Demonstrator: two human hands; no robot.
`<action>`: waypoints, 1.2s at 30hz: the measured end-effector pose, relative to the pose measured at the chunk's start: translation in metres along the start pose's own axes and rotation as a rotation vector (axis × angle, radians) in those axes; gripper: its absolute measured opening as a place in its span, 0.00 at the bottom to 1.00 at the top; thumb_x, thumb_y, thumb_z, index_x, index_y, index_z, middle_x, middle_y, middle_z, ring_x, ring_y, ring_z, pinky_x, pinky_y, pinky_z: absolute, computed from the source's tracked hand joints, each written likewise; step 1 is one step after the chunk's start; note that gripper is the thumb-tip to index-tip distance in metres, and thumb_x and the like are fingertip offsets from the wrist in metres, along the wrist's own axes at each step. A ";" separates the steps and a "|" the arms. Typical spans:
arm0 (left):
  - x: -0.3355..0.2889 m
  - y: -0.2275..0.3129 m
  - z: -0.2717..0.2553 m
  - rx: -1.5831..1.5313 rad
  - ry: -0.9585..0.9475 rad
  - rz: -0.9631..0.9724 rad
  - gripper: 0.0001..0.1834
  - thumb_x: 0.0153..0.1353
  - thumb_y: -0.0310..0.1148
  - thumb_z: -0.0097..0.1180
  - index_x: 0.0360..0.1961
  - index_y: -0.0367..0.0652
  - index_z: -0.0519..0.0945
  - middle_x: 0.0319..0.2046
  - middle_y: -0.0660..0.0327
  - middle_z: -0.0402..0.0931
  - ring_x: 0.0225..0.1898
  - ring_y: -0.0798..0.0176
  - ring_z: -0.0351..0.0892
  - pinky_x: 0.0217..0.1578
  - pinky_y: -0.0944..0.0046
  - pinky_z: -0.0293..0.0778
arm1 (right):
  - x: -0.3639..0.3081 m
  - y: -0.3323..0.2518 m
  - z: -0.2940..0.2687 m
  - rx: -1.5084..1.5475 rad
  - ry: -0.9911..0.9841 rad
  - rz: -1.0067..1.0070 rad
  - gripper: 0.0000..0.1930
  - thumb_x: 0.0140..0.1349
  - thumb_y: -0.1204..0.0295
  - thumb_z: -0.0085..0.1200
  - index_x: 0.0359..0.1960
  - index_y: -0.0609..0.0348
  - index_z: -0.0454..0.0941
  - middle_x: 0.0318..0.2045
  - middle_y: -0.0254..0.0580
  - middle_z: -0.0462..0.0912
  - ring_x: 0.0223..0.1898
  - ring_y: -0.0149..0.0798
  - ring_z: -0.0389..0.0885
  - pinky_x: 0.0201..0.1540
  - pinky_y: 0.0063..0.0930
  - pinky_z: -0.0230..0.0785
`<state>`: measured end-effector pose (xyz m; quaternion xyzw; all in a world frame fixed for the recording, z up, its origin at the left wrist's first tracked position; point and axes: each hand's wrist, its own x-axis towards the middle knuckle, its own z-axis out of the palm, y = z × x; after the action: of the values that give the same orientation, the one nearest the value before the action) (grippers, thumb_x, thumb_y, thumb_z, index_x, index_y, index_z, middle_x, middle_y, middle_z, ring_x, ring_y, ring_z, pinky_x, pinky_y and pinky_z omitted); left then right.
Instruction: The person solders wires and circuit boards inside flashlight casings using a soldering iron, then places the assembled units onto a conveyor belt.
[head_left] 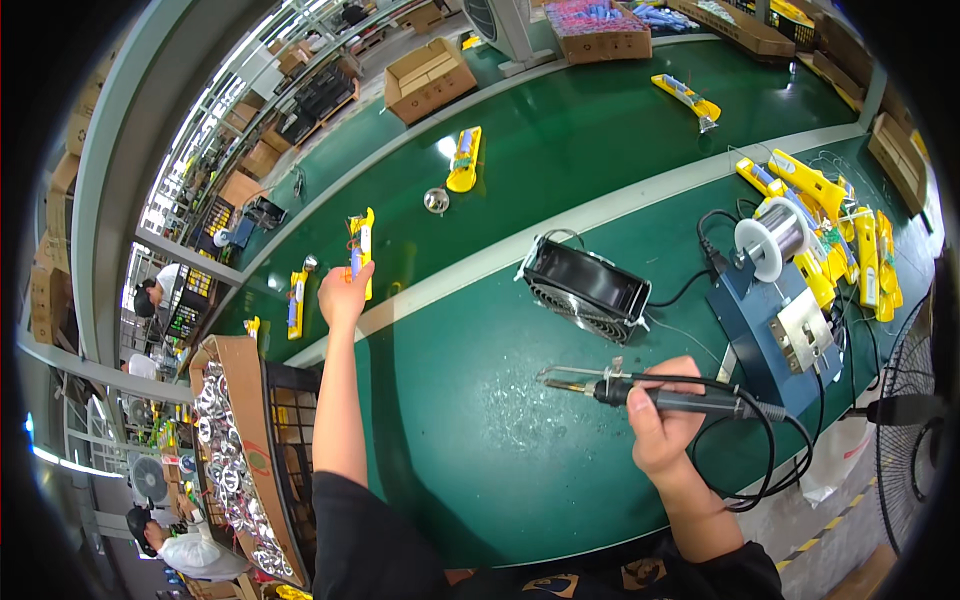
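Observation:
My right hand point(664, 425) is closed around a black-handled soldering iron point(715, 403) with a solder feed tube along its top, the tip pointing left above the green bench point(480, 350). Reaching far to the left, my left hand point(345, 298) grips the near end of a yellow flashlight casing point(366, 228), which has a blue battery and thin wires inside. My fingers partly hide it. Another such yellow casing point(296, 305) with a reflector lies just left of that hand. Farther along the green belt lies a casing point(464, 160) beside a round reflector point(436, 200).
A black fan point(585, 285) stands mid-bench. Right of it are a blue solder feeder point(770, 335) with a wire spool point(775, 240) and a pile of yellow casings point(868, 265). At left, a carton of reflectors point(260, 450) adjoins a black crate point(290, 420). Cables loop below the iron.

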<state>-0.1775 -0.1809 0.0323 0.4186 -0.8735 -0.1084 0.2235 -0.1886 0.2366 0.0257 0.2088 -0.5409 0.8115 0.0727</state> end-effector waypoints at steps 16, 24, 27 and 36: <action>0.084 0.187 0.082 0.110 -0.419 0.072 0.39 0.40 0.61 0.51 0.43 0.36 0.73 0.43 0.47 0.71 0.44 0.47 0.70 0.46 0.56 0.66 | 0.007 -0.005 -0.004 -0.332 -0.166 -0.038 0.07 0.43 0.77 0.55 0.22 0.62 0.69 0.13 0.33 0.72 0.10 0.26 0.68 0.14 0.18 0.61; 0.077 0.198 0.111 0.418 -0.400 0.124 0.24 0.39 0.47 0.60 0.37 0.45 0.77 0.37 0.60 0.76 0.38 0.60 0.76 0.37 0.62 0.71 | 0.008 0.001 0.007 -0.312 -0.208 0.079 0.06 0.44 0.77 0.55 0.22 0.62 0.69 0.12 0.34 0.72 0.11 0.28 0.71 0.16 0.18 0.63; 0.071 0.184 0.097 0.432 -0.519 0.304 0.23 0.37 0.43 0.62 0.35 0.42 0.77 0.35 0.54 0.76 0.38 0.56 0.76 0.36 0.61 0.71 | 0.006 0.002 0.006 -0.269 -0.173 0.143 0.06 0.47 0.76 0.54 0.24 0.62 0.69 0.13 0.35 0.72 0.12 0.27 0.71 0.16 0.18 0.63; -0.019 0.086 0.005 0.016 -0.733 0.859 0.23 0.41 0.24 0.60 0.41 0.42 0.66 0.38 0.58 0.68 0.42 0.58 0.69 0.44 0.63 0.65 | 0.000 0.015 0.009 -0.317 -0.199 0.093 0.05 0.48 0.77 0.52 0.25 0.61 0.68 0.12 0.35 0.72 0.14 0.24 0.70 0.17 0.18 0.62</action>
<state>-0.2278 -0.1121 0.0540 -0.0379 -0.9868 -0.1392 -0.0736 -0.1916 0.2224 0.0155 0.2487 -0.6756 0.6939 0.0136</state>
